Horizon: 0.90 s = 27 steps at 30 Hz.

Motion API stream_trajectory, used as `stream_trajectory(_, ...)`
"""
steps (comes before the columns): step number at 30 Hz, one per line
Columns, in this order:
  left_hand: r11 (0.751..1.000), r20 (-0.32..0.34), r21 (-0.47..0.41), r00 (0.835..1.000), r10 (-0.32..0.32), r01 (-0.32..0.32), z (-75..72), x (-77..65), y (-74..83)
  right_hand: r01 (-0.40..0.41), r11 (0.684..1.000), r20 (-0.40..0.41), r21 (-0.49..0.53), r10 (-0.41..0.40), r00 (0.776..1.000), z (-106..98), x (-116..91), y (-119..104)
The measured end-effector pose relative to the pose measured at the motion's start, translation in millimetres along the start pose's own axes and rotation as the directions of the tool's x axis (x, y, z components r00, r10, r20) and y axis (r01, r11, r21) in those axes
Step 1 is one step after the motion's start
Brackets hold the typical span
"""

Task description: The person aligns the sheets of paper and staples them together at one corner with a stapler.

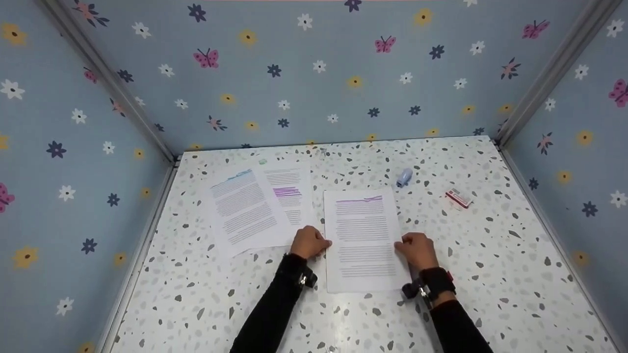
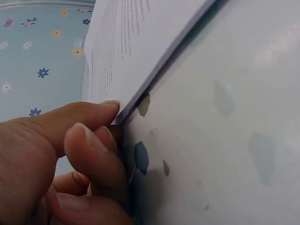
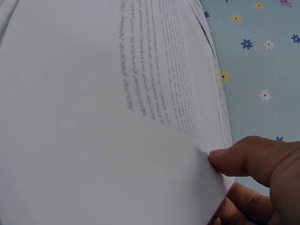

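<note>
A stack of printed paper (image 1: 363, 235), its top sheet marked with a purple line near the top, lies in the middle of the table. My left hand (image 1: 309, 242) grips its left edge. In the left wrist view the left thumb (image 2: 101, 112) lies over the paper's edge, with a fingertip at its side. On the right edge, my right hand (image 1: 418, 249) pinches the paper. Seen from the right wrist, the right thumb (image 3: 234, 161) presses on top, other fingers are beneath, and the paper bends there. How many sheets each hand holds is hidden.
To the left, a sheet with blue marking (image 1: 248, 211) overlaps a sheet with purple marking (image 1: 289, 176). A small lilac object (image 1: 405, 177) lies behind the stack at the right, with a small red-and-white box (image 1: 458, 198) farther right. Flowered panels (image 1: 319, 93) enclose the speckled table (image 1: 500, 274).
</note>
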<state>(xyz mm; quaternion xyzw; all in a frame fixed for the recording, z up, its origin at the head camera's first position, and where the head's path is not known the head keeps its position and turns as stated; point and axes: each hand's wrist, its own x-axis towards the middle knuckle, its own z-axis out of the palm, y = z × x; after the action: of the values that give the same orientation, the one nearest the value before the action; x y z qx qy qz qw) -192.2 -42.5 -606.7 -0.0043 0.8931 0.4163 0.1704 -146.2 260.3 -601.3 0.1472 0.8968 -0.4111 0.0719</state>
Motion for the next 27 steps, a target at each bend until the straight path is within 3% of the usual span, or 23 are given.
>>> stream_trajectory(12,0.999,-0.042,0.032,0.998,0.044,-0.042,1.0,2.2,0.0,0.050,0.998,-0.052,-0.033,-0.052,0.997,1.3,1.2,1.5)
stream_trajectory(27,0.999,-0.048,0.046,0.999,0.022,-0.019,2.6,-0.1,-0.5,0.091,0.994,-0.106,-0.059,-0.096,0.990,6.5,2.4,6.2)
